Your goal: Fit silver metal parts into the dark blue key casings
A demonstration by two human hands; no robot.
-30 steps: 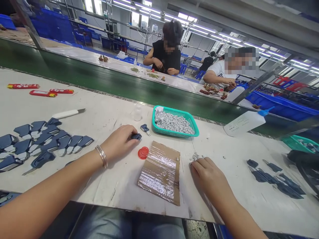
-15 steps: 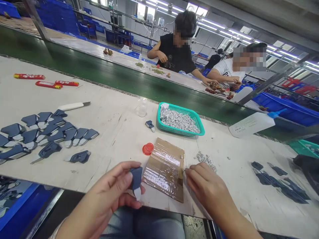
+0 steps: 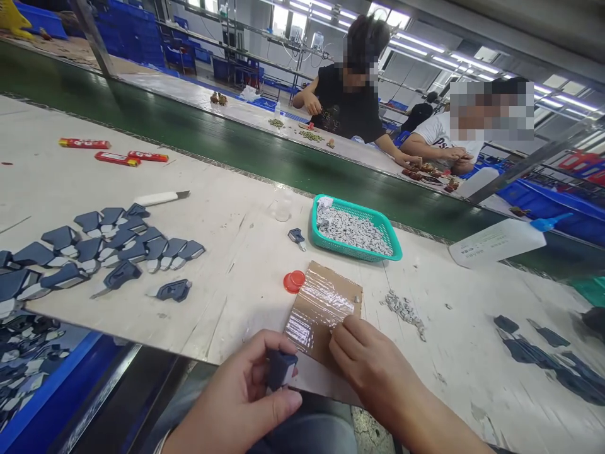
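A dark blue plastic piece (image 3: 281,370) is gripped in the left hand (image 3: 236,394), held firmly between thumb and fingers, just below the near edge of a cardboard pad (image 3: 326,309) wrapped in clear tape. The right hand (image 3: 373,369) is laid on the pad's lower right corner, its fingertips (image 3: 345,334) drawn narrowly together; whether anything is pinched between them cannot be told. A red bottle cap (image 3: 293,281) is placed just beyond the pad's left corner, and a small blue key-shaped part (image 3: 297,238) lies farther beyond the pad. A teal plastic basket (image 3: 373,217) of grey-white bits (image 3: 352,230) is set beyond the pad, with a loose scatter of similar bits (image 3: 404,311) to the pad's right. Dark blue pieces (image 3: 113,249) and a utility knife (image 3: 161,198) are spread well to the pad's left.
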